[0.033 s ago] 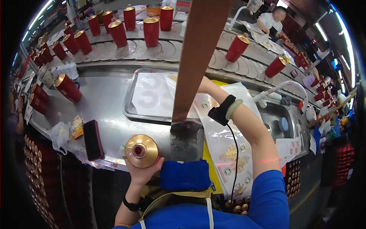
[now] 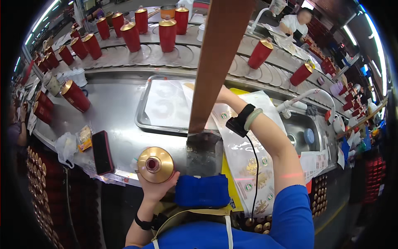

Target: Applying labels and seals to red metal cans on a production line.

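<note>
My left hand [image 2: 154, 190] is wrapped round a bottle [image 2: 156, 164] at the bench's front edge. Seen from above, the bottle has a gold shoulder and an open dark red neck; its body is hidden below. Across the bench stretches my right arm, with a black strap and a pale bangle; only the wrist end of my right hand [image 2: 226, 96] shows, and its fingers are hidden behind a brown post [image 2: 215, 62]. Beside that hand are a shallow metal tray [image 2: 139, 114] holding white sheets and a long printed sheet [image 2: 244, 145] with gold designs.
Red bottles with gold tops ride a plate conveyor [image 2: 182, 56] along the back. More stand on the bench's left, near a phone [image 2: 102, 152] and a plastic bag [image 2: 66, 149]. A folded blue cloth [image 2: 202, 191] lies in front; a sink [image 2: 296, 133] with a tap is at right.
The bottles on the conveyor have shifted slightly to the right. The bottle in my left hand and my right arm are nearly where they were.
</note>
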`<state>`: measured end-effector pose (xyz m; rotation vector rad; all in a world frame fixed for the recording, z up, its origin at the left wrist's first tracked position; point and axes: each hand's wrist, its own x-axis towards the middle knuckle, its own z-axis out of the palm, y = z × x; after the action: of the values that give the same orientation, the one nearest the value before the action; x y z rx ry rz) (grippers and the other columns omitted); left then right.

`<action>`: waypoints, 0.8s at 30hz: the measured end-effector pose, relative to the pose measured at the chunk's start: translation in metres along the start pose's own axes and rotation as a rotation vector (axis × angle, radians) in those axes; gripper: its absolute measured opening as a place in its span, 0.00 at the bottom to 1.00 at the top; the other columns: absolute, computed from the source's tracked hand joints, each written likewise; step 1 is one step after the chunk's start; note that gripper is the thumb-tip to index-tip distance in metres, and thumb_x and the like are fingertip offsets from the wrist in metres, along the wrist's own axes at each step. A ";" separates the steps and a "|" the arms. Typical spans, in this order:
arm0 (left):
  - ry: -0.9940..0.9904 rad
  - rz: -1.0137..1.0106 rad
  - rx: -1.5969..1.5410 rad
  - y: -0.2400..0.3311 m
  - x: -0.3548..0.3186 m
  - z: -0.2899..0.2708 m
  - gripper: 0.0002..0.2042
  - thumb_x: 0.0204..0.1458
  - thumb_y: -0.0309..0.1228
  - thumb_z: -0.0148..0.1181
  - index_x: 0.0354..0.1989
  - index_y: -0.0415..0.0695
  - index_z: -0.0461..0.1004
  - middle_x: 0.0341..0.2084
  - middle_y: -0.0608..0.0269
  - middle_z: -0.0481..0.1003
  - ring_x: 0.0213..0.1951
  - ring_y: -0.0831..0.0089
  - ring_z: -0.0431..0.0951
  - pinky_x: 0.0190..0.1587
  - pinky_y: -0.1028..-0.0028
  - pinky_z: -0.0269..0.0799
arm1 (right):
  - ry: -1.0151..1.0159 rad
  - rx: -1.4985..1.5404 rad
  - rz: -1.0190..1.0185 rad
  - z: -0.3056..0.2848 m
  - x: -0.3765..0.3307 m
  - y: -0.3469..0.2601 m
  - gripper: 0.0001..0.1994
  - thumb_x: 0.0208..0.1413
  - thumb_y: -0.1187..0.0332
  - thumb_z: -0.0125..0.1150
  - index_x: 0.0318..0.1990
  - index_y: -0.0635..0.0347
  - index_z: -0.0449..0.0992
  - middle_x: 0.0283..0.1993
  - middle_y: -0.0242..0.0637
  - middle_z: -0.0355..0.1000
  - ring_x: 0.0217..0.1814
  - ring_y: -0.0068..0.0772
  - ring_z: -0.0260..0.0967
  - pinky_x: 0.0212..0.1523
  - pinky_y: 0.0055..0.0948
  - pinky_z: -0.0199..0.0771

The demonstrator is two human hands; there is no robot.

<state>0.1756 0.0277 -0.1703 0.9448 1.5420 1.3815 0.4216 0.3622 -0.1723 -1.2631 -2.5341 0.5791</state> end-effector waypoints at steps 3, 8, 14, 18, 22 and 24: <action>-0.020 0.041 0.030 0.001 0.001 0.000 0.46 0.35 0.27 0.83 0.63 0.40 0.58 0.55 0.59 0.68 0.54 0.71 0.74 0.53 0.71 0.78 | 0.061 0.064 -0.167 0.022 0.009 0.009 0.34 0.43 0.41 0.70 0.52 0.58 0.82 0.47 0.52 0.81 0.48 0.55 0.80 0.51 0.44 0.80; -0.026 -0.025 -0.110 -0.003 0.002 -0.001 0.46 0.34 0.27 0.84 0.63 0.39 0.57 0.54 0.59 0.69 0.54 0.71 0.75 0.54 0.71 0.78 | 0.184 0.090 0.044 0.010 0.008 -0.004 0.22 0.56 0.48 0.61 0.49 0.54 0.82 0.46 0.50 0.81 0.48 0.57 0.79 0.48 0.50 0.80; -0.051 0.389 0.317 -0.016 0.011 -0.007 0.47 0.35 0.26 0.83 0.63 0.38 0.55 0.53 0.57 0.70 0.53 0.70 0.76 0.56 0.70 0.76 | 0.120 -0.055 -0.144 -0.034 0.001 -0.041 0.13 0.61 0.69 0.65 0.51 0.63 0.79 0.46 0.38 0.80 0.46 0.29 0.77 0.49 0.32 0.78; -0.060 0.235 0.107 -0.016 0.012 -0.006 0.46 0.34 0.28 0.84 0.61 0.38 0.58 0.52 0.57 0.71 0.53 0.69 0.76 0.56 0.68 0.75 | 0.193 0.012 -0.135 -0.060 -0.003 -0.061 0.13 0.56 0.67 0.69 0.47 0.62 0.81 0.46 0.38 0.79 0.48 0.31 0.77 0.50 0.34 0.77; -0.093 0.260 0.087 -0.005 0.009 -0.007 0.45 0.33 0.28 0.84 0.61 0.38 0.60 0.52 0.58 0.71 0.52 0.68 0.76 0.57 0.66 0.75 | 0.364 0.195 -0.284 -0.084 -0.020 -0.084 0.13 0.59 0.63 0.60 0.44 0.62 0.81 0.37 0.54 0.78 0.39 0.56 0.77 0.40 0.45 0.76; -0.123 0.293 0.107 0.002 0.009 -0.006 0.44 0.34 0.27 0.84 0.61 0.39 0.61 0.53 0.57 0.71 0.53 0.68 0.76 0.57 0.66 0.75 | 0.422 0.171 -0.283 -0.094 -0.034 -0.094 0.11 0.60 0.67 0.59 0.43 0.63 0.81 0.33 0.51 0.78 0.32 0.48 0.74 0.38 0.40 0.72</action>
<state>0.1663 0.0342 -0.1695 1.3396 1.4368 1.4209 0.4122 0.3057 -0.0470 -0.8405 -2.2008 0.4039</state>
